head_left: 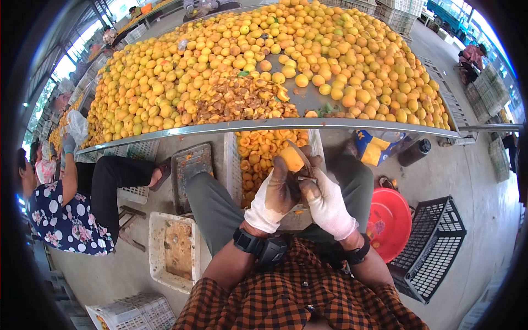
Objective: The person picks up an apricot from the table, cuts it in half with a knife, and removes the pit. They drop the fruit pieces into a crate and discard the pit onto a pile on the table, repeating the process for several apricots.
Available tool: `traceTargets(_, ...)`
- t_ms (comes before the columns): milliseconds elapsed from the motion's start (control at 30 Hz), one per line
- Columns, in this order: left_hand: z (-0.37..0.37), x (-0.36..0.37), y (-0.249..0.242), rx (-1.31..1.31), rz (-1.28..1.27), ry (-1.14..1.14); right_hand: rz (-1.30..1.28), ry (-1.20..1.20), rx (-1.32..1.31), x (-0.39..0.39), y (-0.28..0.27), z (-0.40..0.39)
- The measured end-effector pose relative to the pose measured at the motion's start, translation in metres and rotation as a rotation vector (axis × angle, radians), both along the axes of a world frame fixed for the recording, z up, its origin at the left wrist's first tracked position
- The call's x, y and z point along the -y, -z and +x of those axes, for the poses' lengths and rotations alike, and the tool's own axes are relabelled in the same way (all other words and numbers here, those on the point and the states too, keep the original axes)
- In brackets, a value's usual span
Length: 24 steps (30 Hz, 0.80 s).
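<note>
Crate (232, 159) w/ fruit halves (254, 160).

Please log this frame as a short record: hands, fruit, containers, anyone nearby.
Left hand: gloved, holding a yellow-orange fruit
Right hand: gloved, close against that fruit; grip partly hidden
Table: heaped whole fruit, plus a brownish pile, probably pits
Between knees: white crate of opened fruit
Right floor: red basin, black crate
Nearby: seated person, left
</note>
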<state>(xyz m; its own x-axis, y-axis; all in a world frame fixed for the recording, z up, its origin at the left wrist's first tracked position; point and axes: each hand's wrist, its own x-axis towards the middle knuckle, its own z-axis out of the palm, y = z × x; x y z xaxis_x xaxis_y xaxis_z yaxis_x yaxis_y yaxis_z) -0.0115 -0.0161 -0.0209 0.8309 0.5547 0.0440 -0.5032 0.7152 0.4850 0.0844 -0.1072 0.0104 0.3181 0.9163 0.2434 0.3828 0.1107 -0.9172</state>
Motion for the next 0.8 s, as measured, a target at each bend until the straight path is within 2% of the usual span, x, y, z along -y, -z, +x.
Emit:
traceTargets(67,0.001,0.000,0.003,0.031,-0.005,0.016,0.005,0.008,-0.002,-0.001,0.000,-0.001)
traceTargets(133,0.002,0.002,0.004,0.024,0.110,0.006,0.010,0.017,-0.003,-0.001,-0.002,-0.001)
traceTargets(267,0.002,0.001,-0.005,0.005,0.062,0.011,-0.047,-0.043,0.023,0.000,-0.009,0.009)
traceTargets(400,-0.019,-0.022,-0.016,-0.139,0.326,0.153,-0.134,-0.165,0.110,0.007,-0.020,0.025)
traceTargets(467,-0.030,-0.035,-0.030,-0.467,0.563,0.170,-0.190,-0.149,0.127,0.008,-0.020,0.026)
traceTargets(533,-0.028,-0.032,-0.033,-0.459,0.600,0.107,-0.244,-0.155,-0.020,0.008,-0.008,0.026)
traceTargets(600,-0.022,-0.024,-0.029,-0.446,0.642,0.041,-0.145,-0.099,-0.220,0.007,0.003,0.013)
traceTargets(667,-0.012,-0.007,-0.015,-0.263,0.235,-0.093,-0.077,-0.068,-0.264,0.004,0.011,0.004)
traceTargets(700,-0.011,-0.001,-0.016,-0.210,0.080,-0.080,-0.126,-0.035,-0.388,0.002,0.012,0.001)
traceTargets(733,-0.011,0.000,-0.012,-0.209,0.079,-0.081,-0.175,-0.002,-0.512,0.001,0.015,-0.001)
traceTargets(800,-0.010,-0.001,-0.002,-0.210,0.047,-0.065,-0.164,-0.016,-0.451,0.002,0.018,0.003)
